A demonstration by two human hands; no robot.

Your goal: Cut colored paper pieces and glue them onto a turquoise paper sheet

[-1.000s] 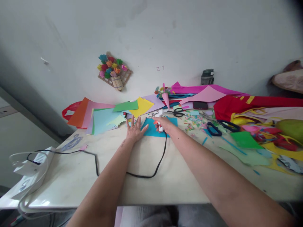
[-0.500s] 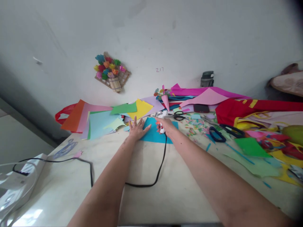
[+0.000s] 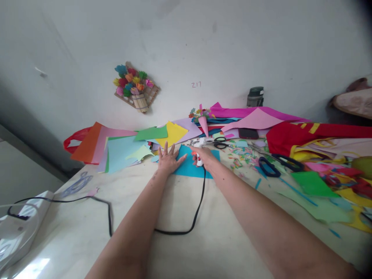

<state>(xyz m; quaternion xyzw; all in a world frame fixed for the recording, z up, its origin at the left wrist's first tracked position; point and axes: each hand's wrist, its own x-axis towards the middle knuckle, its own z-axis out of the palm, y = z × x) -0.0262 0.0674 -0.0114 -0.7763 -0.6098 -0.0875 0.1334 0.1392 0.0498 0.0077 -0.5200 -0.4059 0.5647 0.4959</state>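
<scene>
My left hand (image 3: 169, 159) lies flat with fingers spread on the left edge of a blue paper sheet (image 3: 190, 166) on the table. My right hand (image 3: 205, 156) is closed around a white glue gun (image 3: 199, 150) held over the same sheet, its nozzle pointing away from me. The gun's black cord (image 3: 192, 217) trails back across the table (image 3: 180, 248) between my arms.
Stacked coloured sheets (image 3: 122, 149) lie to the left. Black scissors (image 3: 219, 142), blue-handled scissors (image 3: 274, 166), paper scraps, a phone (image 3: 248, 133) and red cloth (image 3: 305, 133) crowd the right. A white power strip (image 3: 17, 228) sits at the near left. A paper flower basket (image 3: 135, 87) hangs on the wall.
My hands and the glue gun have stayed on the blue sheet. The view has shifted slightly, so the table appears lower and more to the left.
</scene>
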